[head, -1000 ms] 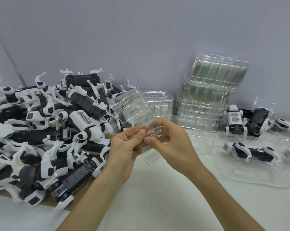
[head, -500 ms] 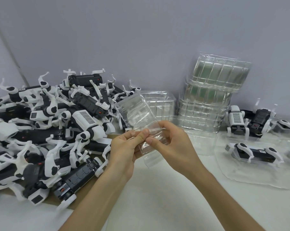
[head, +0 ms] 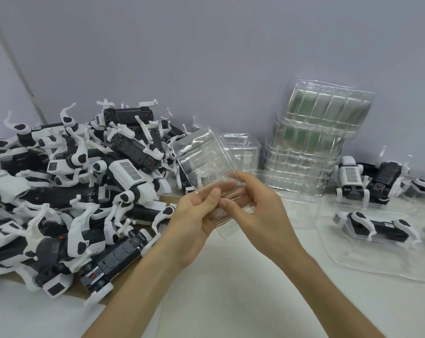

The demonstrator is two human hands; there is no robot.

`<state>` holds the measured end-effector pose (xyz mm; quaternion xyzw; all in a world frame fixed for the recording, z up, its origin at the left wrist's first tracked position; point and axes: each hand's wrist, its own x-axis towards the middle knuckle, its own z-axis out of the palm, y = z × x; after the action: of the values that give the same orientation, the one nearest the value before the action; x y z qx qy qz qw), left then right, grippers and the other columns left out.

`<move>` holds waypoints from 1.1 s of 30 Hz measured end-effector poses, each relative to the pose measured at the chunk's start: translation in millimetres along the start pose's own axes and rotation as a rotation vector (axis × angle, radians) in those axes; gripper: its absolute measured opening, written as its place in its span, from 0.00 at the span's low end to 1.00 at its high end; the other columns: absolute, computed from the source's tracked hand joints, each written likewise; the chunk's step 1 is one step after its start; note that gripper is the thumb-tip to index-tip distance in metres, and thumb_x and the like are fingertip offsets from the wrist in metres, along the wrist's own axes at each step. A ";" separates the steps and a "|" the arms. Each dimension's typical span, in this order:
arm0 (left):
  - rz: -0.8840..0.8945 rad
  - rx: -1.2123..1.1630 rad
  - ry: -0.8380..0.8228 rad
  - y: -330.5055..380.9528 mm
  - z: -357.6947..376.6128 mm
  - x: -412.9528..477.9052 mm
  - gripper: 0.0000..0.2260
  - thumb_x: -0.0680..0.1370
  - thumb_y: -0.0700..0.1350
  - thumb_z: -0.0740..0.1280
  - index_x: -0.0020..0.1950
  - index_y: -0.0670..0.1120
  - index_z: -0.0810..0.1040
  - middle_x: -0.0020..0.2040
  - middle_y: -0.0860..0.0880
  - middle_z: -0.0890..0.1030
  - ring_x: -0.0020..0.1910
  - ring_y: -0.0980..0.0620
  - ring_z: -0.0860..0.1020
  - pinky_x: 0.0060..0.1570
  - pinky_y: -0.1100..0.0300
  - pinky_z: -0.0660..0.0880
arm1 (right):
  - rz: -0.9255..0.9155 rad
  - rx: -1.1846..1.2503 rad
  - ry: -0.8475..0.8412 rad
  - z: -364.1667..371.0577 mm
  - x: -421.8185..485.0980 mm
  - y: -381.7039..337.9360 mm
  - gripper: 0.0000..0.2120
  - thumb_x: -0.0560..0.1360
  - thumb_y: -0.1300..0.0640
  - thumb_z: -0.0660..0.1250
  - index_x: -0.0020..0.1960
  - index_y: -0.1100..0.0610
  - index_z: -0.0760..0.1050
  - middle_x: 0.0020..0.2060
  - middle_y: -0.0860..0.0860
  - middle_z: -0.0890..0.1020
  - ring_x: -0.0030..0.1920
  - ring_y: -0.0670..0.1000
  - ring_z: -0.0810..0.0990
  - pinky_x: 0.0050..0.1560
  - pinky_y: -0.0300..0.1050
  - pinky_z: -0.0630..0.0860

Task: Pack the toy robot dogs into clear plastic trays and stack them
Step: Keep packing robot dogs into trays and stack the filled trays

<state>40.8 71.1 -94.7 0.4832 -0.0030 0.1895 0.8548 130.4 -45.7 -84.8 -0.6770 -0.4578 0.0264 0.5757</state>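
Observation:
A clear plastic tray (head: 204,162) is held up in front of me, tilted with its far end raised. My left hand (head: 194,220) pinches its near edge with thumb and fingers. My right hand (head: 257,213) grips the same edge from the right, thumb close to the left thumb. A big pile of black and white toy robot dogs (head: 72,191) covers the table on the left. One dog (head: 377,225) lies in a clear tray (head: 367,259) at the right.
A tall stack of clear trays (head: 316,142) leans against the grey wall behind my hands, with a smaller clear tray (head: 245,152) beside it. Two more dogs (head: 367,184) stand at the far right. The white tabletop (head: 218,289) lies below my forearms.
The tray in my hands has tilted a little more upright and shifted slightly right. Both hands keep their hold on its near edge, fingers working at it.

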 end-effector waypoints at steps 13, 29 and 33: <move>0.012 0.212 0.325 1.2 0.2 0.0 0.13 0.63 0.50 0.78 0.42 0.43 0.87 0.42 0.42 0.85 0.42 0.47 0.85 0.41 0.59 0.81 | 0.076 -0.027 -0.040 -3.4 1.3 2.2 0.26 0.75 0.54 0.73 0.72 0.47 0.71 0.47 0.37 0.84 0.44 0.42 0.83 0.46 0.30 0.75; 0.034 0.119 0.598 1.4 -5.8 2.5 0.20 0.75 0.61 0.68 0.28 0.51 0.76 0.25 0.51 0.73 0.21 0.54 0.71 0.21 0.64 0.67 | -0.024 -0.165 0.420 -71.4 22.2 2.2 0.18 0.77 0.62 0.70 0.65 0.52 0.75 0.45 0.46 0.81 0.44 0.49 0.82 0.44 0.31 0.77; -0.242 -0.007 0.499 -21.9 -15.2 2.0 0.17 0.68 0.63 0.71 0.38 0.49 0.75 0.26 0.53 0.66 0.20 0.57 0.63 0.19 0.66 0.60 | -0.087 -0.238 0.427 -90.1 23.7 -5.2 0.16 0.80 0.58 0.67 0.67 0.49 0.75 0.48 0.48 0.82 0.49 0.49 0.81 0.53 0.37 0.76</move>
<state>47.1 74.2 -120.4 0.4155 0.2648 0.1989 0.8472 191.8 -98.8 -38.7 -0.7100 -0.3544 -0.1963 0.5760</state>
